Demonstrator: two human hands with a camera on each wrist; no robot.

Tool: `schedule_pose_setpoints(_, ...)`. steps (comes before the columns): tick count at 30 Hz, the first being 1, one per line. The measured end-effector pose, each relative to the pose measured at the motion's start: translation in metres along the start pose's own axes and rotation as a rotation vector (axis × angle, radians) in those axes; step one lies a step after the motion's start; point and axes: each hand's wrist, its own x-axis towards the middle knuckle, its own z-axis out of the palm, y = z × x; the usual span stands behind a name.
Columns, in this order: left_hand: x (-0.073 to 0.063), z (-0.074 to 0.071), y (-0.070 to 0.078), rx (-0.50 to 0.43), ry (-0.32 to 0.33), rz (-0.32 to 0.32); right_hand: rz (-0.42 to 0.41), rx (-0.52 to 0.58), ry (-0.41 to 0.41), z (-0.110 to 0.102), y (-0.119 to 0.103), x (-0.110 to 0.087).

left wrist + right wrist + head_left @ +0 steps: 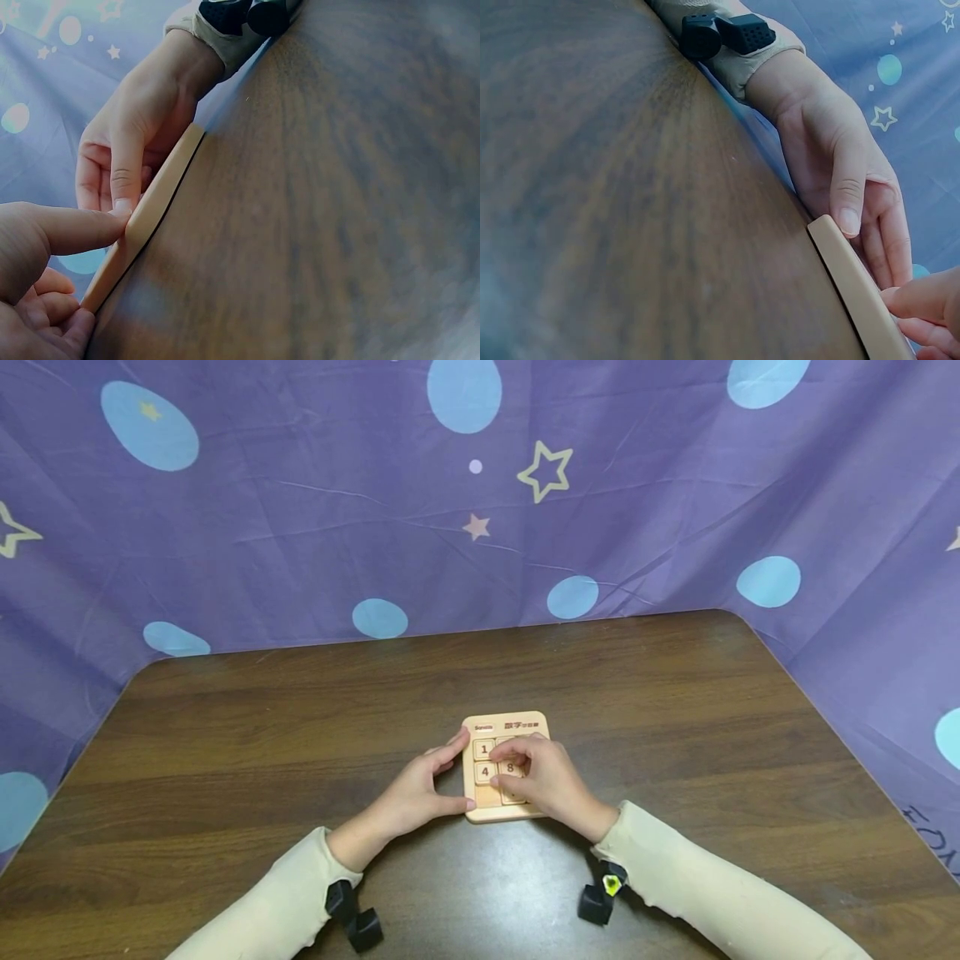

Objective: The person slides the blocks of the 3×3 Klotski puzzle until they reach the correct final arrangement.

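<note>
A light wooden number slide puzzle lies flat on the table, with square numbered tiles in its frame. Tile 1, tile 4 and part of tile 8 show; a bare slot is at its lower left. My left hand holds the frame's left side, thumb near the bottom corner and fingers near the top. Over the tiles is my right hand, thumb and index finger spread apart and touching tiles, covering the right columns. Both wrist views show the puzzle's side edge.
The brown wooden table reaches back to a purple curtain with blue dots and stars. A small black device is strapped on the left wrist, another on the right.
</note>
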Motion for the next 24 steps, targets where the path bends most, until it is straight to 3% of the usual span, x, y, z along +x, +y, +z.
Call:
schedule_pose_setpoints(12,0.0009,-0.0013,-0.0009,-0.002,0.004,0.011,-0.022,-0.016,0.011,0.0019,0.0017,0.0032)
schedule_pose_setpoints(24,-0.0004,-0.0002,0.0014,-0.018,-0.004,-0.006,0.017,0.087,-0.050,-0.0074,0.0021,0.0004)
